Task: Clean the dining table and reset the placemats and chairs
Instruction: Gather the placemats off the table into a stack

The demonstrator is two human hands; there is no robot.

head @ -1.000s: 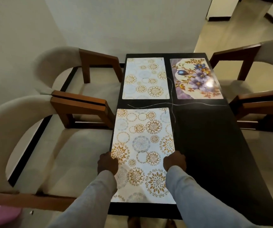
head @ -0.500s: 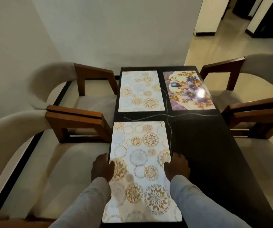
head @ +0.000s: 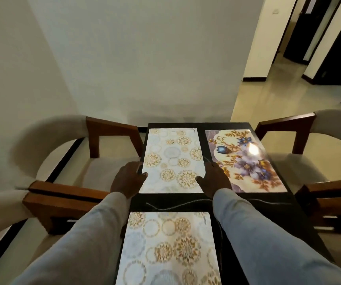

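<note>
The dark dining table (head: 268,212) carries three placemats. A circle-patterned placemat (head: 171,159) lies at the far left, and a purple floral placemat (head: 245,161) is beside it at the far right. A second circle-patterned placemat (head: 169,249) lies near me on the left. My left hand (head: 128,179) grips the far circle mat's left edge near its front corner, thumb on top. On that mat's right edge sits my right hand (head: 212,179), thumb also on top, partly over the floral mat's edge.
Cushioned wooden chairs flank the table: two on the left (head: 103,167) (head: 62,194), two on the right (head: 284,124) (head: 330,194). A thin wavy line (head: 175,205) crosses the tabletop between the mats. A wall stands behind the table; a hallway opens at the far right.
Both hands left the near circle-patterned placemat and reached forward to the far one. The camera tilted up and moved forward.
</note>
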